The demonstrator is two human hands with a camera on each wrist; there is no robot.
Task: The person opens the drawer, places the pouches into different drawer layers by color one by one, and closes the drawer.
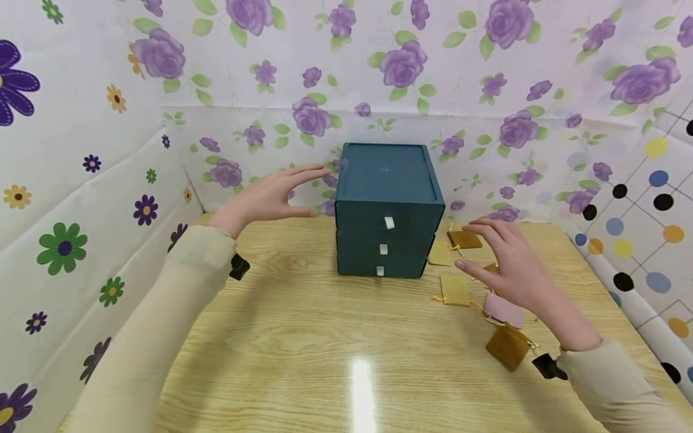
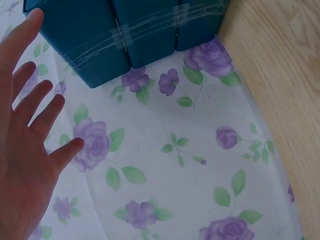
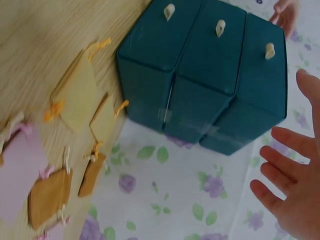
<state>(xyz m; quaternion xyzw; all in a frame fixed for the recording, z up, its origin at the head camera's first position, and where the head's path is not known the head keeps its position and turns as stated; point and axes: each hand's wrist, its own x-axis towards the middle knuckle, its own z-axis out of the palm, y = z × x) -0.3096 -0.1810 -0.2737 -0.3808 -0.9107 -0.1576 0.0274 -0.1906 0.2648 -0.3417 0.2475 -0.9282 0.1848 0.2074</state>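
Note:
A dark teal chest with three stacked drawers (image 1: 387, 174) stands at the back of the table, each drawer front bearing a small white knob (image 1: 389, 223). My left hand (image 1: 271, 195) is held up beside its left side, fingers extended and nothing in them. On the other side, my right hand (image 1: 509, 264) hovers above several small drawstring pouches, fingers spread and holding nothing. In the right wrist view, a yellow pouch (image 3: 77, 95) and a brown pouch (image 3: 50, 197) lie near the chest. Clear tape (image 2: 145, 30) runs across the chest's side in the left wrist view.
A pink pouch (image 1: 503, 310) and another brown pouch (image 1: 508, 347) lie at the right of the wooden table (image 1: 281, 349). Flowered cloth (image 1: 303, 78) hangs behind the chest, and a dotted cloth (image 1: 644, 222) borders the right side.

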